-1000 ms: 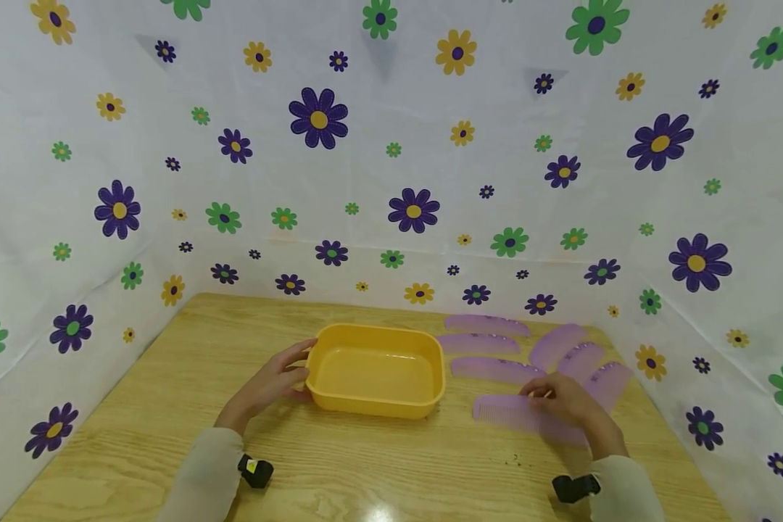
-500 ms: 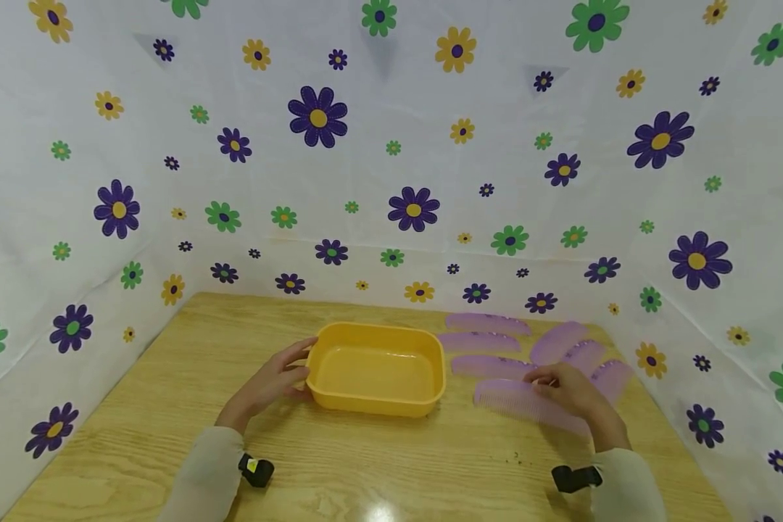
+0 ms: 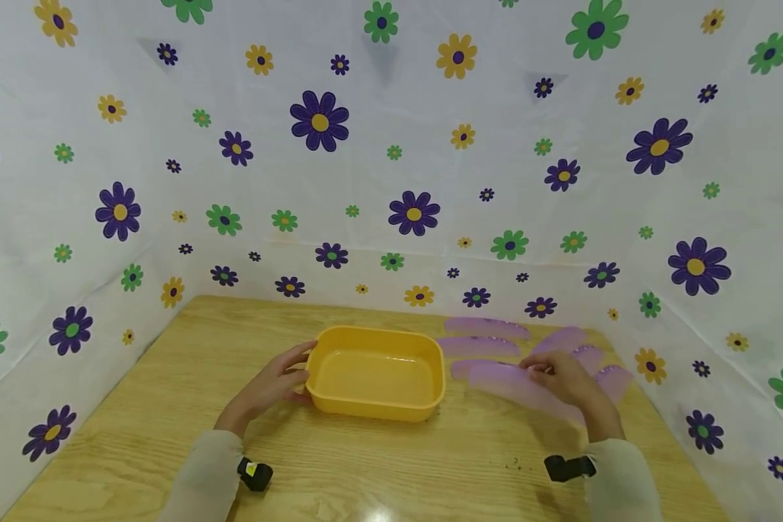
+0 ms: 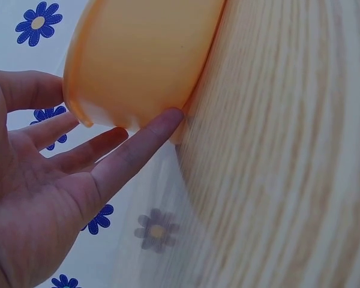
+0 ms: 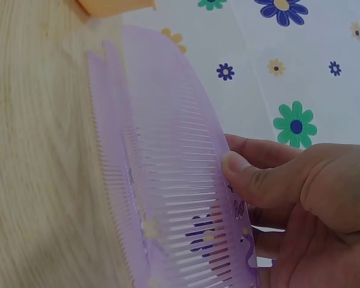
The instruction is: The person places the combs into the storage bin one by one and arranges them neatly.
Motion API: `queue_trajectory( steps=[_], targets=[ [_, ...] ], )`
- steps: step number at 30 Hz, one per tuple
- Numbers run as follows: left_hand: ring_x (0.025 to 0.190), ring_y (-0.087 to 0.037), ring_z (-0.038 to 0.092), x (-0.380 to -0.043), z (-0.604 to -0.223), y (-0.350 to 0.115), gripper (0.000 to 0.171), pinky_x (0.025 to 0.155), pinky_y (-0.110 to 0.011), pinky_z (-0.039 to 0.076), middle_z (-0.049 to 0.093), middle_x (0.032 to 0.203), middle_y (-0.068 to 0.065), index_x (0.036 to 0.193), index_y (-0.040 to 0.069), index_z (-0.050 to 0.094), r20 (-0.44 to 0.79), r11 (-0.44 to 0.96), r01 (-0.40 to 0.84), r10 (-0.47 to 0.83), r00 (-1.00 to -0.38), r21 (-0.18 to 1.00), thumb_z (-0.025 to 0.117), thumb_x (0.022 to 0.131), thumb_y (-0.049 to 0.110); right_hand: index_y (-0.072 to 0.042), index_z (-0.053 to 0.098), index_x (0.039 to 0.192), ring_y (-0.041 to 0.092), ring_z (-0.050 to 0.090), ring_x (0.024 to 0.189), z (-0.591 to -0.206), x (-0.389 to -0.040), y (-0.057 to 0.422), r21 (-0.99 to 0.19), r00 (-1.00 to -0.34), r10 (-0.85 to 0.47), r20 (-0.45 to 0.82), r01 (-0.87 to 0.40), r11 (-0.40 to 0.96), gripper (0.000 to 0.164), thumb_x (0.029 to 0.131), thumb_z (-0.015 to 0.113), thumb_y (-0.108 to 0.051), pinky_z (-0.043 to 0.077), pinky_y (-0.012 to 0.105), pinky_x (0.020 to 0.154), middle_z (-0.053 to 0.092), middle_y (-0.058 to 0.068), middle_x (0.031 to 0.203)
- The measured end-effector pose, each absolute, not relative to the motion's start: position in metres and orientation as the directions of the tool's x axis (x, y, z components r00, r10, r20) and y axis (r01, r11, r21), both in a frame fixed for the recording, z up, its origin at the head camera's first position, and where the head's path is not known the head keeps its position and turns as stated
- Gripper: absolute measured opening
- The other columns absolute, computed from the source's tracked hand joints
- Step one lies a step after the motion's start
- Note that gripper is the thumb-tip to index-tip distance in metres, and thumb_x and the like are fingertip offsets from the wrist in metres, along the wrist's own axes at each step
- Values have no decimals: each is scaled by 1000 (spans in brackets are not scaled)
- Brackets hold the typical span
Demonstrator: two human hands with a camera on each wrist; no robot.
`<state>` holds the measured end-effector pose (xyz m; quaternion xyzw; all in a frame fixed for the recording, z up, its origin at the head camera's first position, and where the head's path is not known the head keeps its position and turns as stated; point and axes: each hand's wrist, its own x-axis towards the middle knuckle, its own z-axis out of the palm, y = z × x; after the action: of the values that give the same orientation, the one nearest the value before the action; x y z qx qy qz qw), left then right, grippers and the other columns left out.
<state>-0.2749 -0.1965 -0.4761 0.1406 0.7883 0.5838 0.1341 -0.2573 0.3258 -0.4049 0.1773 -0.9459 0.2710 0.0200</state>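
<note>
The right hand (image 5: 324, 198) pinches a translucent purple comb (image 5: 162, 102) along its curved spine, the thumb (image 5: 252, 180) on the near face and the other fingers behind. The comb stands on edge in the view, its teeth pointing left. A small printed figure with a yellow top (image 5: 247, 246) marks the spine below the thumb. Two more purple combs (image 5: 108, 120) show beyond its toothed side, overlapping in sight; whether they touch it cannot be told. Wood-grained tabletop (image 5: 36, 150) fills the left; an orange-yellow container (image 5: 117, 5) is cut off at the top, and a white cloth (image 5: 246, 90) with coloured flowers spreads at right.
</note>
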Motion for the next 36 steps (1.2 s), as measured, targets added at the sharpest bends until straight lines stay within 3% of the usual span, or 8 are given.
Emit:
queue_trajectory(
  steps=[7, 17, 28, 36],
  targets=[
    [140, -51, 48, -275, -476, -195, 66, 90, -46, 65, 30, 164, -30, 164, 14, 26, -46, 281, 68, 381, -923, 957, 53, 104, 14, 6, 74, 112, 37, 69, 95, -399, -262, 321, -514, -928, -337, 158, -368, 775, 19, 98, 62, 2, 61, 48, 80, 71, 31, 113],
    [140, -51, 48, -274, -476, -196, 66, 90, -47, 65, 30, 163, -30, 164, 14, 26, -44, 274, 68, 381, -924, 959, 53, 104, 14, 5, 73, 116, 29, 65, 91, -385, -268, 306, -531, -950, -286, 126, -308, 789, 21, 100, 61, -1, 56, 34, 74, 72, 25, 105],
    [140, -52, 47, -271, -475, -197, 65, 89, -46, 65, 29, 163, -31, 164, 12, 25, -36, 275, 78, 384, -923, 958, 52, 105, 12, 1, 73, 117, 39, 68, 99, -376, -275, 288, -501, -948, -291, 131, -317, 805, 21, 100, 61, -3, 61, 51, 84, 70, 29, 116],
    [138, -50, 50, -270, -471, -194, 65, 90, -46, 65, 30, 163, -30, 164, 12, 25, -45, 291, 71, 374, -926, 954, 52, 105, 12, 1, 73, 120, 38, 68, 100, -370, -281, 276, -500, -956, -274, 104, -288, 817, 23, 101, 60, -5, 61, 51, 85, 70, 29, 117]
  ],
)
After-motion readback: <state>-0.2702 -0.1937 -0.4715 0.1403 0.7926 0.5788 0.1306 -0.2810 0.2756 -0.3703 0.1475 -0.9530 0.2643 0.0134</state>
